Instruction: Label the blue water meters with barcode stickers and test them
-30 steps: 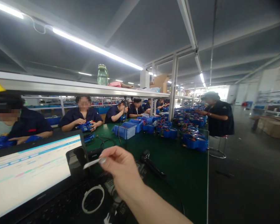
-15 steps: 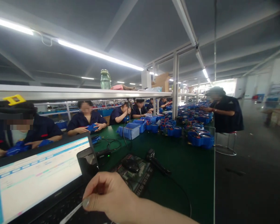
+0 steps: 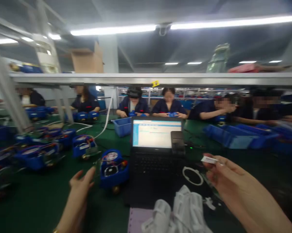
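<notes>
My right hand (image 3: 229, 179) is raised over the right side of an open black laptop (image 3: 153, 152) and pinches a small white label strip (image 3: 209, 159) between thumb and fingers. With its fingers spread, my left hand (image 3: 81, 185) reaches toward a round blue device (image 3: 112, 168) with wires on top, just short of touching it. The device stands on the green table (image 3: 39, 200) right beside the laptop's left edge. A white ring (image 3: 192, 175) lies on the laptop's right side, under my right hand.
Rolls of white labels (image 3: 182, 213) lie at the near edge on a pale sheet. Several more blue devices (image 3: 39, 152) crowd the table's left. Blue bins (image 3: 229, 136) stand right of the laptop. Several co-workers in dark uniforms sit across the table under a long shelf (image 3: 146, 78).
The view has swung left, from along the bench to facing the laptop head-on. My right hand has lifted with the label strip. My left hand has come into view by the blue device.
</notes>
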The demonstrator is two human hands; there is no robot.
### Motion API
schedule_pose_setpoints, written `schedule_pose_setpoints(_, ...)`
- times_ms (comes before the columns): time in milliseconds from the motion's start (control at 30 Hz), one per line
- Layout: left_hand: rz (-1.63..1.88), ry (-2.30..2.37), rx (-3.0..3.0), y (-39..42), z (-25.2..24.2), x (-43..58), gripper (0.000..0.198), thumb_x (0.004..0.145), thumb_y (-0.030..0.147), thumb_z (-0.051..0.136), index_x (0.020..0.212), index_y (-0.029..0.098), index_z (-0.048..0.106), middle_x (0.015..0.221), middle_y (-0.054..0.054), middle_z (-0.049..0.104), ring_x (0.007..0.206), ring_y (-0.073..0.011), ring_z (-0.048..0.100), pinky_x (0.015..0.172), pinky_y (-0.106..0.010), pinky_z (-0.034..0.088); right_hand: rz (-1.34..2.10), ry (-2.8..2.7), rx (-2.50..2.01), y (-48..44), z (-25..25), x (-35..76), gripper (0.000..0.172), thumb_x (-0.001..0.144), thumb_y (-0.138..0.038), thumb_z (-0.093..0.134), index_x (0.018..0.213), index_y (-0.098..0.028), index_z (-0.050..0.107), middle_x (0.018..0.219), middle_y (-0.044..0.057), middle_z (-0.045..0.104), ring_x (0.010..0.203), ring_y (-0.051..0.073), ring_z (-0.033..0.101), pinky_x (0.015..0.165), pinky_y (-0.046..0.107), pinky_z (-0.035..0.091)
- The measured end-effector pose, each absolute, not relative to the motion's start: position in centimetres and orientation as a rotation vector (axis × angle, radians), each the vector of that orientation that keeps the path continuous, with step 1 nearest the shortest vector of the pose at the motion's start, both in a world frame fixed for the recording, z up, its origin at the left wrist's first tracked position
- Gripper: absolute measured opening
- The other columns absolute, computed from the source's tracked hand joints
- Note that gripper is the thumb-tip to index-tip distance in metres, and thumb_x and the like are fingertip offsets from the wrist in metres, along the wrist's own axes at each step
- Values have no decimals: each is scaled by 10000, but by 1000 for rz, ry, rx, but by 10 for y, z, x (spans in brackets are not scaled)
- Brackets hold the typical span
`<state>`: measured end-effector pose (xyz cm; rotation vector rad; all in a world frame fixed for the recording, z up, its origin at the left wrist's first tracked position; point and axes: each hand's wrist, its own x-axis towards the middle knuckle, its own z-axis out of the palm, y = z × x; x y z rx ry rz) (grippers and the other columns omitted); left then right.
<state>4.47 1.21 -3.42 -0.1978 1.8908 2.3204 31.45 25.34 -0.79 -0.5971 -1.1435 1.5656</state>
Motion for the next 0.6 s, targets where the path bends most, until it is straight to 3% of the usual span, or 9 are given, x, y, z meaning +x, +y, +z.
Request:
schedule_pose_setpoints(133, 2235, 1950, -275, -3, -43, 41, 744, 739, 299, 763, 1320, 144, 324, 1077, -119, 498, 901, -197, 558, 804, -316, 478, 1728, -1233, -636, 219, -19, 279, 397, 465, -439, 869, 728, -204, 688, 1001, 98, 652, 776, 215, 606, 522, 246, 488)
schedule_pose_setpoints(267, 2115, 1769, -208, 8, -48, 48, 726, 810, 322, 692, 1357, 147, 248, 1028, -160, 555, 734, -189, 608, 665, -296, 495, 1809, -1285, -615, 193, -12, 254, 391, 484, -435, 866, 735, -187, 699, 999, 106, 652, 800, 217, 603, 530, 234, 482)
schedule_pose_setpoints(400, 2084, 1613, -166, 11, -49, 54, 758, 848, 247, 648, 1389, 179, 121, 974, -157, 597, 698, -191, 631, 635, -302, 519, 1931, -1321, -621, 169, -14, 232, 399, 490, -455, 863, 721, -173, 702, 956, 97, 657, 794, 196, 592, 581, 231, 488)
schedule_pose_setpoints(500, 2084, 1497, -157, 12, -51, 53, 610, 850, 196, 632, 1338, 151, 268, 969, -151, 600, 710, -204, 638, 619, -325, 542, 2019, -1389, -600, 154, -22, 214, 407, 506, -459, 852, 755, -170, 711, 981, 87, 656, 811, 170, 578, 664, 231, 486)
schedule_pose_setpoints(600, 2083, 1395, -183, 13, -50, 54, 295, 859, 179, 607, 1110, 70, 496, 890, -145, 608, 670, -192, 627, 573, -292, 544, 2014, -1486, -563, 145, -31, 193, 372, 529, -448, 812, 739, -164, 695, 1027, 97, 649, 865, 200, 585, 774, 297, 475)
